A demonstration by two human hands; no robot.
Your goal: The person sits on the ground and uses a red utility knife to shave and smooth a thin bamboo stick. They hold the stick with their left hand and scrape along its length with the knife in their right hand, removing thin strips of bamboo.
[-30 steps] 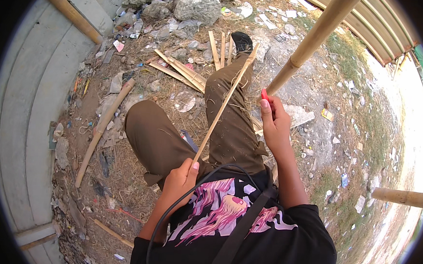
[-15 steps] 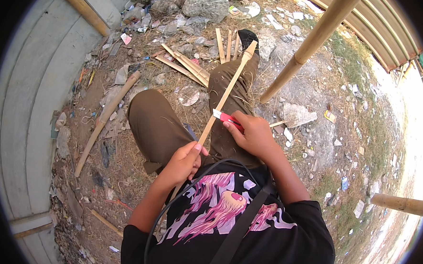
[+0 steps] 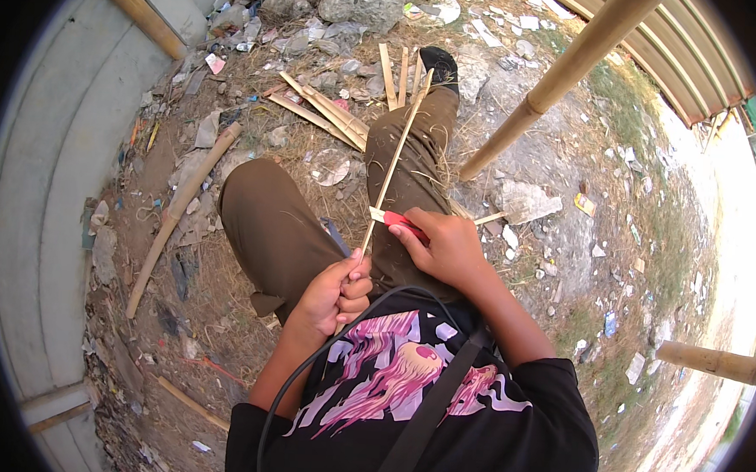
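Note:
A thin bamboo strip [image 3: 397, 151] runs lengthwise over my right leg, its narrow edge turned up and its far end by my dark-socked foot [image 3: 440, 71]. My left hand [image 3: 334, 297] is closed around the strip's near end. In my right hand [image 3: 442, 248] is a red utility knife [image 3: 407, 226], fingers wrapped round its handle. The knife's pale blade end lies against the strip, a little beyond my left hand. Part of the knife's handle is hidden by my fingers.
Split bamboo pieces [image 3: 323, 112] lie beyond my knees. A slanting bamboo pole [image 3: 539, 99] stands to the right. On the left, a longer bamboo piece [image 3: 182, 217] rests near a grey wall [image 3: 52, 176]. Rocks [image 3: 361, 4] and litter cover the ground. A black cable crosses my lap.
The bamboo strip has been turned from its broad face to its narrow edge. My left fingers have curled tighter round it, and the knife has shifted slightly nearer and left.

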